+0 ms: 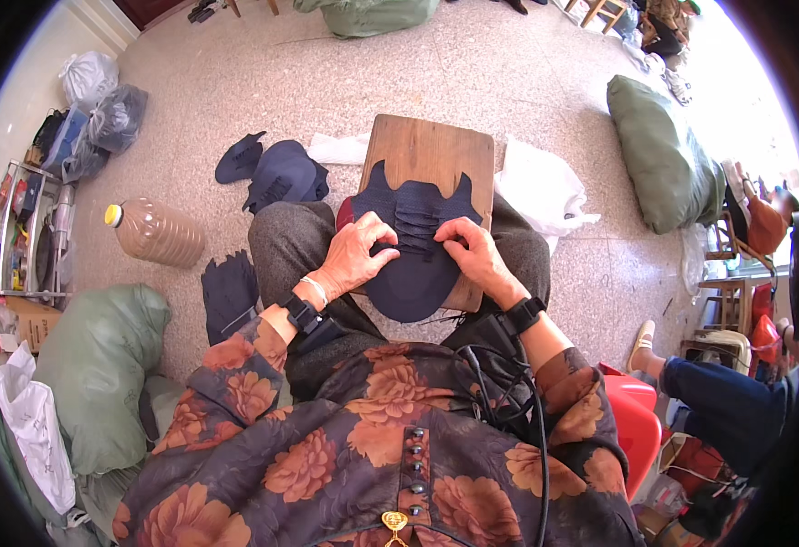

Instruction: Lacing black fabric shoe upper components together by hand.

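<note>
A dark navy knit shoe upper lies spread on a brown wooden board between my knees. Lacing-like strips run across its middle, and two pointed flaps reach toward the board's far end. My left hand pinches the upper at the left side of the strips, thumb and fingers closed. Opposite it, my right hand is closed at the right side of the strips. Any thin lace or thread between the fingertips is too small to make out. Something dark red shows beneath the upper's left edge.
More navy uppers lie on the floor to the left, with another pile beside my left knee. A capped plastic jug stands further left. White bags and a green sack lie to the right. Another person's leg reaches in at right.
</note>
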The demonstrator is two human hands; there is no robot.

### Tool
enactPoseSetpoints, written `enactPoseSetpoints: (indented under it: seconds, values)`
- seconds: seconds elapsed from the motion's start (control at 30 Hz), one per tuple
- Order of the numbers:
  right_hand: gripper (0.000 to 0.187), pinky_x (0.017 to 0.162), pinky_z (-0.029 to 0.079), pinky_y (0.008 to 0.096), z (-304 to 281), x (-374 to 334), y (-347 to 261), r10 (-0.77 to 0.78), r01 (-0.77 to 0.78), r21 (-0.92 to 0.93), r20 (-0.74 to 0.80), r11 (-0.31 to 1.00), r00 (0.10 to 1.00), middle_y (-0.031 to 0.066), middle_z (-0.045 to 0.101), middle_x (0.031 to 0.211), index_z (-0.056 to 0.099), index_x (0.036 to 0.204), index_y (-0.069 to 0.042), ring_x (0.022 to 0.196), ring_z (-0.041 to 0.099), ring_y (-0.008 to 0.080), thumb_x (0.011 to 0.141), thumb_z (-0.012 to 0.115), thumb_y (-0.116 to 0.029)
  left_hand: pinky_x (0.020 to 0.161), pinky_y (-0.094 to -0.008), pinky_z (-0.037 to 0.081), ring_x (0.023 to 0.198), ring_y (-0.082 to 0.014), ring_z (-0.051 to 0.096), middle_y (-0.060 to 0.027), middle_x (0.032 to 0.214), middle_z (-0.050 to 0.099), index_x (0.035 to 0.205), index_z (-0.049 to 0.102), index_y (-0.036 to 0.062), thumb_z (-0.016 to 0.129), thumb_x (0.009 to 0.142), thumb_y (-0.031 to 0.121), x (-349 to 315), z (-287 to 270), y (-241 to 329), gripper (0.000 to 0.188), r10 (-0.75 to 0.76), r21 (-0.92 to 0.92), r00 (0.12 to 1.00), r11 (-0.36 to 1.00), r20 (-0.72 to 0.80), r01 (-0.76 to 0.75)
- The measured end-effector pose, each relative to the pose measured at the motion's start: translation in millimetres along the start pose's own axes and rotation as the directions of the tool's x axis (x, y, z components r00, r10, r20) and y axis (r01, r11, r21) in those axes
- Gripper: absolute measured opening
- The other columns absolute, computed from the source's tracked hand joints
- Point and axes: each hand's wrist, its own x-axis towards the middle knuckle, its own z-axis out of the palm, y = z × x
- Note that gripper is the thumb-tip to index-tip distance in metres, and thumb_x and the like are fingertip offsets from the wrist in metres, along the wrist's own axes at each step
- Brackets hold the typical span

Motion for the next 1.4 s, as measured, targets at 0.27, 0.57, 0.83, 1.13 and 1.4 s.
enactPoseSetpoints:
  seconds: [0.27,0.57,0.83,1.13,1.4]
  values:
    - [0.012,0.082,0.05,0.0349,8,-1,-12,-0.168,0.169,-0.106,0.018,0.98,0.986,0.0095,0.061,0.097,0.069,0.093,-0.003,0.091,0.06,0.0256,0.083,0.064,0.0,0.076,-0.0393,0.048,0.085,-0.0279,0.063,-0.0054,0.095,0.06,0.094,0.068,0.0097,0.076,0.082,0.021,-3,8,-7,0.018,0.11,0.093,0.994,0.99,-0.015,-0.108]
    - [0.006,0.08,0.043,0.0409,52,15,-25,-0.421,0.416,-0.649,0.16,0.637,0.893,0.0093,0.056,0.088,0.065,0.086,-0.006,0.091,0.055,0.0289,0.081,0.064,-0.009,0.081,-0.0414,0.045,0.092,-0.0291,0.062,-0.0091,0.1,0.058,0.11,0.058,0.0085,0.075,0.078,0.008,1,10,-5,0.036,0.071,-0.029,0.997,0.997,0.032,-0.07]
    - [0.007,0.078,0.045,0.0415,27,-2,-23,-0.385,0.454,-0.5,0.242,0.738,0.891,0.0106,0.056,0.087,0.063,0.087,-0.005,0.086,0.056,0.0308,0.081,0.066,-0.008,0.083,-0.0406,0.048,0.091,-0.0298,0.06,-0.0101,0.098,0.057,0.112,0.057,0.0065,0.073,0.079,0.005,2,7,-4,0.037,0.034,-0.037,0.997,0.999,0.067,-0.031]
    - [0.012,0.074,0.053,0.0384,9,-14,-9,-0.069,0.058,-0.207,-0.047,0.977,0.997,0.0141,0.06,0.091,0.063,0.096,0.0,0.083,0.064,0.0308,0.084,0.062,0.002,0.076,-0.0395,0.051,0.083,-0.0295,0.063,-0.0108,0.093,0.059,0.099,0.072,0.0075,0.07,0.087,0.014,13,4,6,0.015,0.004,0.015,0.996,1.0,0.088,-0.005]
    - [0.012,0.078,0.052,0.0392,11,-14,-7,-0.114,0.095,-0.223,-0.075,0.97,0.991,0.0146,0.06,0.092,0.063,0.097,0.0,0.086,0.064,0.0322,0.086,0.058,0.003,0.073,-0.0411,0.051,0.081,-0.032,0.064,-0.0114,0.092,0.057,0.09,0.067,0.0042,0.07,0.085,0.012,29,9,8,0.009,0.16,0.129,0.975,0.975,0.157,-0.181]
